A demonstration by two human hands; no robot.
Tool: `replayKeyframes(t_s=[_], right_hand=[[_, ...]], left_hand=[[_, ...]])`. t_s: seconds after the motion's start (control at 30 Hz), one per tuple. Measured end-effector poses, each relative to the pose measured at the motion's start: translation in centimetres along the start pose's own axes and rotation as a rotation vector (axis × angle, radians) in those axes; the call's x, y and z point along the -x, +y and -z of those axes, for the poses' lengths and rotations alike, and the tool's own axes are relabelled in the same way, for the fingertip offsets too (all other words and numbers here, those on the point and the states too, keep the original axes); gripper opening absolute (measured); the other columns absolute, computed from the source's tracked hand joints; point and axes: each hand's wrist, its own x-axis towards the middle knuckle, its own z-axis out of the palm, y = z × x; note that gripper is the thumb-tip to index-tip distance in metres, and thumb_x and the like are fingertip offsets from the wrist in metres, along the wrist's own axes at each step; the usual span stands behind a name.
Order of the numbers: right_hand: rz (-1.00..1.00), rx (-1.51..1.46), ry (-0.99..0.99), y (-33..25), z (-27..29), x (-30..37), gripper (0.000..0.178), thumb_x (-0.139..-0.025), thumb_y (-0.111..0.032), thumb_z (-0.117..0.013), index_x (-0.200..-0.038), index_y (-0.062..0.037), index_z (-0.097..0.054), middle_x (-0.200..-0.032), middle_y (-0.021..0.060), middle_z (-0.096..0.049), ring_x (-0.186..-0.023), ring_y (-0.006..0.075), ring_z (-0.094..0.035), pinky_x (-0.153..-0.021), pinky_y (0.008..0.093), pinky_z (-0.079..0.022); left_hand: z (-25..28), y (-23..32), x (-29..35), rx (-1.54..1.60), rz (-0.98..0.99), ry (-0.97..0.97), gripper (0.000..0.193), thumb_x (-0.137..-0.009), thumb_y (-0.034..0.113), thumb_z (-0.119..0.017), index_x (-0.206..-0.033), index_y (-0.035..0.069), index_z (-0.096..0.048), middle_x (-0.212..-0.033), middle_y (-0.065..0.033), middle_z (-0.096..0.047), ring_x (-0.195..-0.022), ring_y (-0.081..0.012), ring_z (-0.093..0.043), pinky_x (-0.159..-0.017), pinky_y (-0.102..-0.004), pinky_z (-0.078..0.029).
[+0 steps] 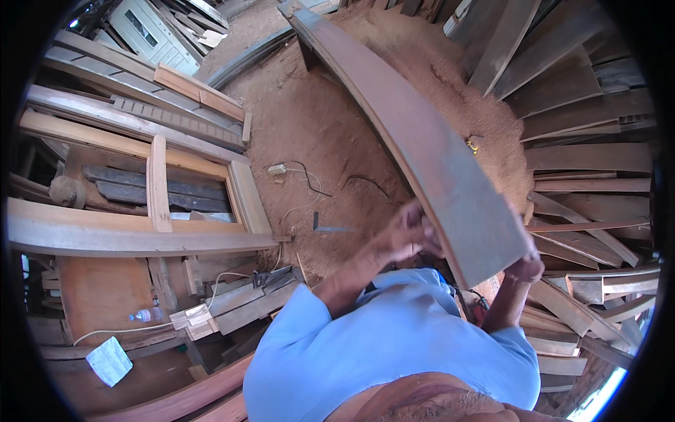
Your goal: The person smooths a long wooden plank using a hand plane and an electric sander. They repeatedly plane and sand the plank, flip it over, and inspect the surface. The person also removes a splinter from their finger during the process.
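Note:
A long, wide wooden plank (415, 133) slants from close to my body toward the far upper left. Its face is reddish brown, greyer at the near end, and a grooved edge runs along its left side. My right hand (526, 264) is closed round the right edge near the close end. At the left edge my left hand (411, 235) has its fingers curled against and partly under the plank, somewhat blurred. The underside is mostly hidden, and a short dark piece (307, 55) juts down beneath the far end.
To my left lies a wooden frame (160, 186) with a crossbar. Sawdust covers the floor (281, 126), where a white power socket (278, 169) and cord lie. Many boards (590, 169) lean along the right. A plastic bottle (145, 314) rests at the lower left.

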Motion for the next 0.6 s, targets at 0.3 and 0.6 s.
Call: replayKeyframes(t_s=[0.3, 0.6], right_hand=[[0.518, 0.253, 0.060, -5.7, -9.6, -11.9, 0.068, -0.105, -0.042, -0.053, -0.143, 0.0123, -0.038, -0.136, 0.0232, -0.054, -0.123, 0.0281, -0.058, -0.103, 0.0414, -0.048], [0.573, 0.066, -0.167, -6.2, -9.3, -13.1, 0.057, -0.110, -0.036, -0.042, -0.139, 0.0129, -0.042, -0.133, 0.0253, -0.058, -0.117, 0.0302, -0.062, -0.097, 0.0427, -0.052]], left_hand=[[-12.1, 11.2, -6.6, -0.300, -0.534, -0.096, 0.055, -0.101, 0.031, -0.063, -0.137, -0.003, -0.039, -0.111, -0.0222, -0.070, -0.093, -0.0293, -0.076, -0.078, -0.0397, -0.067], [-12.3, 12.3, -6.6, -0.377, -0.552, -0.158, 0.053, -0.101, 0.032, -0.063, -0.131, -0.008, -0.046, -0.111, -0.0233, -0.070, -0.096, -0.0299, -0.075, -0.081, -0.0405, -0.067]])
